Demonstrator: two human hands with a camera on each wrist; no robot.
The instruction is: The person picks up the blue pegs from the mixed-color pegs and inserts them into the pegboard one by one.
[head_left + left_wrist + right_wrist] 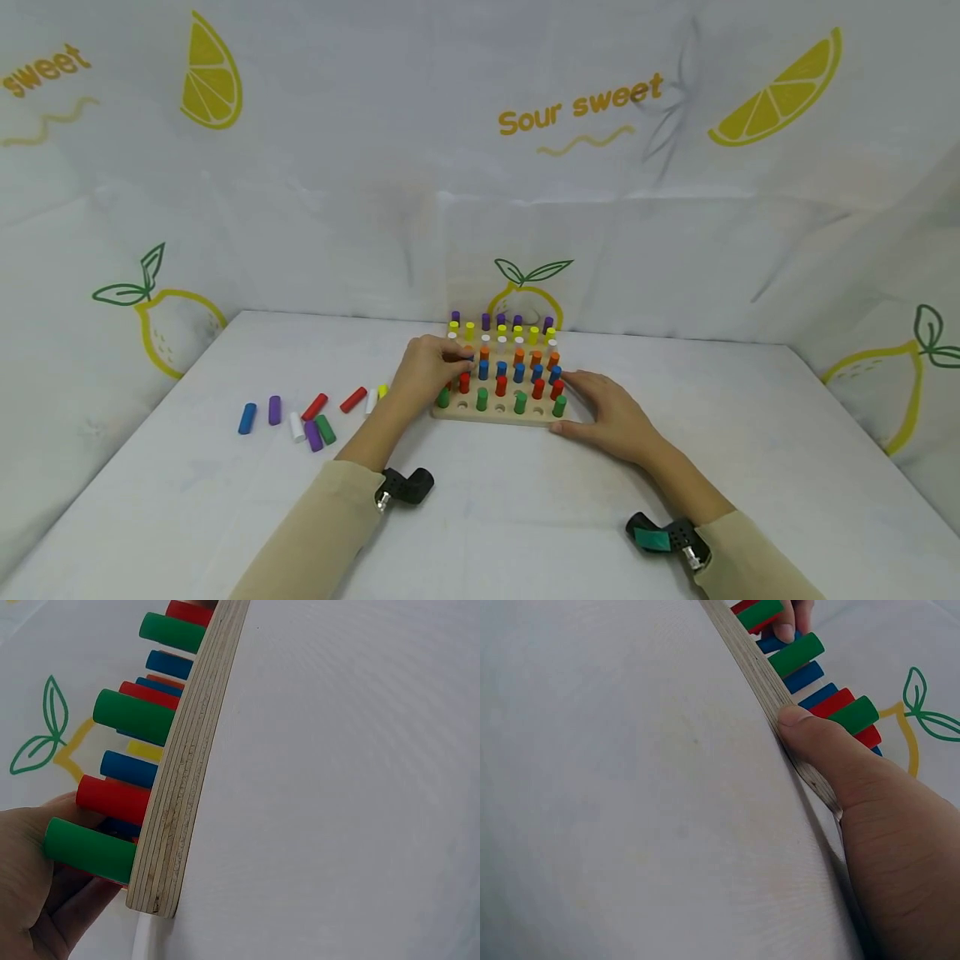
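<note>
A wooden pegboard point(480, 414) stands on the table with rows of upright coloured pegs. At its left side my left hand point(429, 367) pinches a blue peg point(470, 360) between thumb and fingers, low among the blue row. The right wrist view shows that thumb against a blue peg point(774, 643), close to the board. My right hand point(611, 417) grips the board's front right corner, thumb along the front edge; its other fingers are mostly hidden in the right wrist view. Green pegs point(91, 850) and red pegs point(114, 799) stand beside my left hand.
Several loose pegs lie left of the board, including a blue peg point(247, 418), a purple peg point(275, 410), a red peg point(315, 407) and a green peg point(326, 429). A white cloth point(337, 208) with lemon prints hangs behind the white table point(495, 517).
</note>
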